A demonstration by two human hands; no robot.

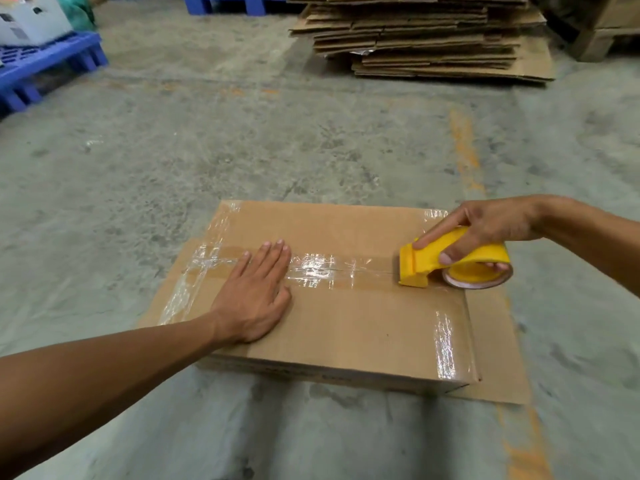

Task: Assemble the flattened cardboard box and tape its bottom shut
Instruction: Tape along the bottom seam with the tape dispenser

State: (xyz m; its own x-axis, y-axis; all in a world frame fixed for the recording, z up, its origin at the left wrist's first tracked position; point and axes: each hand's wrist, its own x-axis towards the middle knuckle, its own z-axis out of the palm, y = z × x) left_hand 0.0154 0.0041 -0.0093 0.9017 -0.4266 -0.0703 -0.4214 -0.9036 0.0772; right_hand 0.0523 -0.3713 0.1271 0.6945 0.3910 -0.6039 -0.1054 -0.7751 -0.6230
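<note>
1. Nearest the camera, the bare left forearm reached in from the lower left, ending in the left hand (254,296), which lay flat with straight fingers, palm down, pressing the brown corrugated cardboard box (346,323).
2. The box sat bottom-up on the rough grey concrete floor (242,150), in the middle of the view, with loose flaps spread on the floor at its left and right ends.
3. A strip of clear glossy packing tape (322,268) ran along the centre seam, parallel to the box's long side, from the left edge under the left fingertips toward the right.
4. The right hand (485,226) gripped the yellow plastic tape dispenser (436,261), fingers curled over its top and the thumb hooked through the roll, cutter end pointing left and touching the box.
5. The dispenser stood near the right end of the seam, so the untaped stretch lay to its right; the right hand was plainly nearer, and the stroke probably had to carry on over that edge.
6. Shorter wrinkled tape strips crossed both ends of the box.
7. A stack of flattened brown cardboard sheets (426,39) lay well apart, beyond.
</note>
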